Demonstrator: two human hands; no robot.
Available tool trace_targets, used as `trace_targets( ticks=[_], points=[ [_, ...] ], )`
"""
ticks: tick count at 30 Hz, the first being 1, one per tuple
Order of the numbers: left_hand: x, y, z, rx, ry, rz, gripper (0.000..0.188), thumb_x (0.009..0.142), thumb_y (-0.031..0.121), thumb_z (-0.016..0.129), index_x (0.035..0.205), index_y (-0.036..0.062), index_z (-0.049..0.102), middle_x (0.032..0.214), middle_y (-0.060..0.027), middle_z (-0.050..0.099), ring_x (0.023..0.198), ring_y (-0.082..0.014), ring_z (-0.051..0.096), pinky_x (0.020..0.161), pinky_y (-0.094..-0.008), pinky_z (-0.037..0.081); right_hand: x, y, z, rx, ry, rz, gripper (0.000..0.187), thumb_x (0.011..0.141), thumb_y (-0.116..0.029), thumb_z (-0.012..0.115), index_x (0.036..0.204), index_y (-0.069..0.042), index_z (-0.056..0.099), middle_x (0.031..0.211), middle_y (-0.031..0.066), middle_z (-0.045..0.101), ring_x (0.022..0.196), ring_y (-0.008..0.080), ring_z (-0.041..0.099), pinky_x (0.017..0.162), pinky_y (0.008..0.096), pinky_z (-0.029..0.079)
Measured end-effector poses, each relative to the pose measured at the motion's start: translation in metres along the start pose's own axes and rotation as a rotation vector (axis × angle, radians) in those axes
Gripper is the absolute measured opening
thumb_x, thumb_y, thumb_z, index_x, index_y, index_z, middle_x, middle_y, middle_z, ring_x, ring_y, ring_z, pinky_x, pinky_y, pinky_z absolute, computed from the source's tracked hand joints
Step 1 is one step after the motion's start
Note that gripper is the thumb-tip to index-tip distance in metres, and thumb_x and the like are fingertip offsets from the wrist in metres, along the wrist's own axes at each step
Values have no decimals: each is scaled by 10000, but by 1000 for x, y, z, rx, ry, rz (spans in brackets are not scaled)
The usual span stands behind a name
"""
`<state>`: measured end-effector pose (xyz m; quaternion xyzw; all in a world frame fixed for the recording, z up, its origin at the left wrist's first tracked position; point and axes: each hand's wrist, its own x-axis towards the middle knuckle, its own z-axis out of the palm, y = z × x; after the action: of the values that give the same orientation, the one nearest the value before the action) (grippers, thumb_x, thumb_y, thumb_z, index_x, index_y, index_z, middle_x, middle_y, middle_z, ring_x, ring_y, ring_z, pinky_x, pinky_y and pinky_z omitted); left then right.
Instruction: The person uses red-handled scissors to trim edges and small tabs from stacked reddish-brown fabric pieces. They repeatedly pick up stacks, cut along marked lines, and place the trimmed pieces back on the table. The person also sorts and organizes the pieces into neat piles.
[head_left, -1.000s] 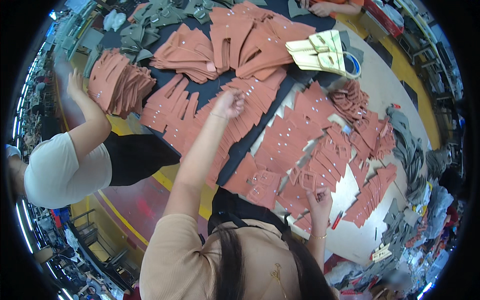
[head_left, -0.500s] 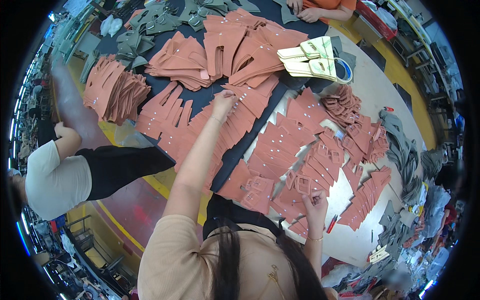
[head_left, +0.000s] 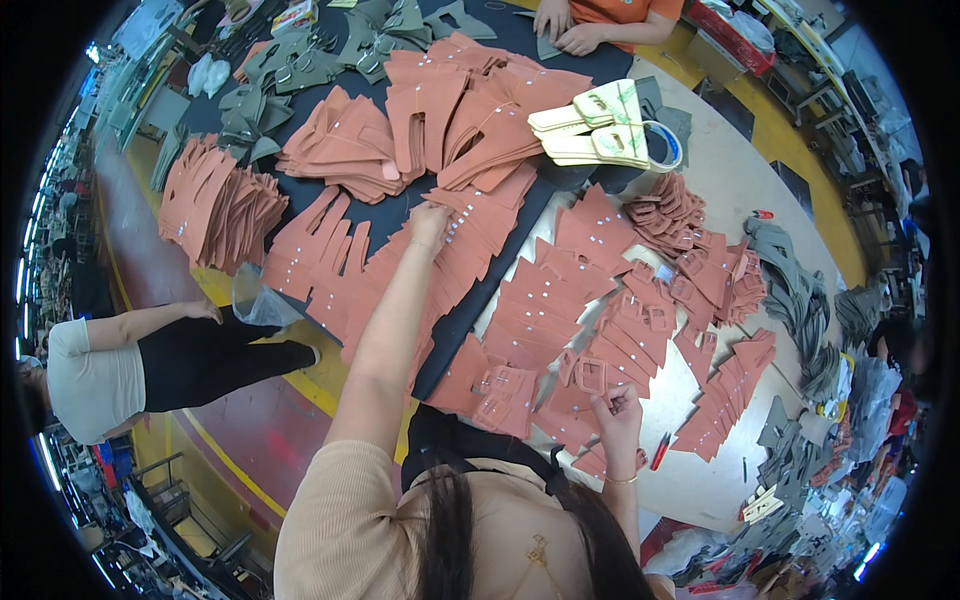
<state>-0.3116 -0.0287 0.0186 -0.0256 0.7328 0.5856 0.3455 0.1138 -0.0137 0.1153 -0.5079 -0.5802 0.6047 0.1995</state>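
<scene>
Here your left hand (head_left: 430, 222) is stretched far out, fingers curled down onto a row of rust-coloured cut pieces (head_left: 470, 250) overlapping on the dark mat (head_left: 400, 215). Your right hand (head_left: 618, 410) pinches one small piece (head_left: 590, 378) close to your body, above the pale table (head_left: 720, 190).

Flat terracotta cut pieces (head_left: 560, 300), overlapping rows

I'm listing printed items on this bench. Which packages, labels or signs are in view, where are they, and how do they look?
Small printed carton: top edge of the table, rectangular, red, white and yellow.
Long red box: upper right, beside the yellow floor strip, rectangular.
Small white stickers: dotted on the terracotta cut pieces.
No screens show.
</scene>
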Motion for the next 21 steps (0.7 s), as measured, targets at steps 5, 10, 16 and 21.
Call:
trace_targets(
  ticks=[5, 10, 16, 21],
  points=[
    [23, -11, 3, 346, 122, 137, 105, 749, 110, 655, 749, 20, 601, 588, -73, 588, 469, -160, 560, 413, -307, 431, -1, 1, -2, -13, 12, -25, 218, 805, 30, 654, 813, -59, 455, 702, -28, 491, 622, 12, 440, 557, 169, 370],
    [48, -20, 0, 406, 112, 49, 219, 696, 174, 687, 829, 1, 660, 732, -125, 671, 643, -229, 650, 605, -357, 506, -2, 2, -6, 2, 22, -16, 192, 813, 2, 663, 816, -39, 476, 707, -22, 482, 633, 29, 436, 559, 196, 376],
    [18, 4, 13, 567, 220, 239, 310, 671, 185, 664, 936, 23, 679, 861, -168, 690, 836, -289, 669, 755, -372, 500, -2, 1, -6, 12, 30, -23, 194, 817, -6, 664, 818, -39, 473, 708, -22, 476, 638, 35, 435, 566, 196, 376],
    [2, 27, 21, 650, 197, 210, 351, 683, 192, 621, 990, 27, 662, 870, -189, 681, 855, -317, 663, 781, -381, 502, -1, -1, -7, -3, 33, -40, 194, 818, -9, 661, 819, -40, 469, 712, -22, 473, 638, 36, 433, 566, 195, 373]
  ],
)
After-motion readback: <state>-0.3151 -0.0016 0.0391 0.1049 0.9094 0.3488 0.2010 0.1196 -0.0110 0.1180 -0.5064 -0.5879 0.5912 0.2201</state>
